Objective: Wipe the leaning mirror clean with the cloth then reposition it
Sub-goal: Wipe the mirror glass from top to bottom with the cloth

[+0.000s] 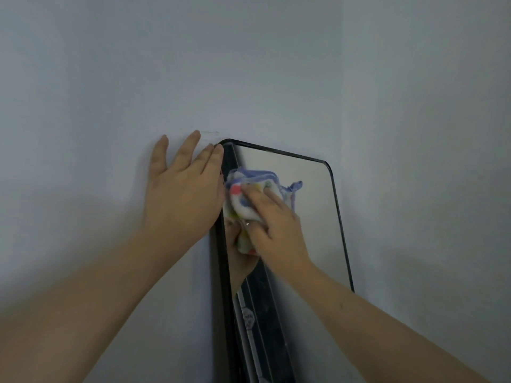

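Forearms (96, 299) reach up toward the leaning mirror (312, 217), which rests on the wall (83, 106) right of the left hand. My worry: scrubbing too hard could make it slide or tip, since only a flat palm steadies it. Left hand (182, 194) is spread, fingers straight, against the wall and black frame (222, 272). Right hand (276, 233), just beside it, curls round the bunched colourful cloth (243, 200), pressing it on the glass.
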A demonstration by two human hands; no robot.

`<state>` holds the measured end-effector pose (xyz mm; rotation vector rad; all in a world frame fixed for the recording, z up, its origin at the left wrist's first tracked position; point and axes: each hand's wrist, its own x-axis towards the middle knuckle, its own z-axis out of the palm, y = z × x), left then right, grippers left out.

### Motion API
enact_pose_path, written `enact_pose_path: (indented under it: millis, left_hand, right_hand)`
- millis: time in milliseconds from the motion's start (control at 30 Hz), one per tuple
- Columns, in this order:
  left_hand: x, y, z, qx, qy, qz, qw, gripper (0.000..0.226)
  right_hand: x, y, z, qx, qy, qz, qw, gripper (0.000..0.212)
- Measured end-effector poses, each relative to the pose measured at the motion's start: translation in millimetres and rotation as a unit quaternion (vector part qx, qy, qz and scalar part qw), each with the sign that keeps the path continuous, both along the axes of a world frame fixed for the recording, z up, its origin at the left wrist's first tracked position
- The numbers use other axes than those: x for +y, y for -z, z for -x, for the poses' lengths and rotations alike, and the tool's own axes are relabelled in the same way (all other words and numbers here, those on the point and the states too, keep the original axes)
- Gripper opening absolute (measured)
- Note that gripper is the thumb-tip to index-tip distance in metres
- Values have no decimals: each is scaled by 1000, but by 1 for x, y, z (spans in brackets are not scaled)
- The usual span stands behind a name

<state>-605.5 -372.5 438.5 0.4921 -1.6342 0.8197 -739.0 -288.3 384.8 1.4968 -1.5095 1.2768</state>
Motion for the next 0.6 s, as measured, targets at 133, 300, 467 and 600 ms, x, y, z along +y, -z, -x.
enact_pose_path:
  millis: [133, 300, 467, 600]
  left_hand:
    - [3, 2, -2, 15, -7, 17, 1000, 39]
    - [7, 1, -2, 12, -2, -2, 1000, 43]
    - [3, 1, -1, 5, 5, -6, 1000, 45]
    - [2, 3, -1, 3, 2, -1, 1000, 44]
  right_hand:
    - [-7, -12, -6, -100, 0, 35, 994, 42]
    - [-3, -9, 11, -145, -40, 31, 988, 48]
    - [-4, 18, -11, 7, -20, -1, 1000, 49]
    - [-2, 7, 14, -171, 7, 41, 984, 43]
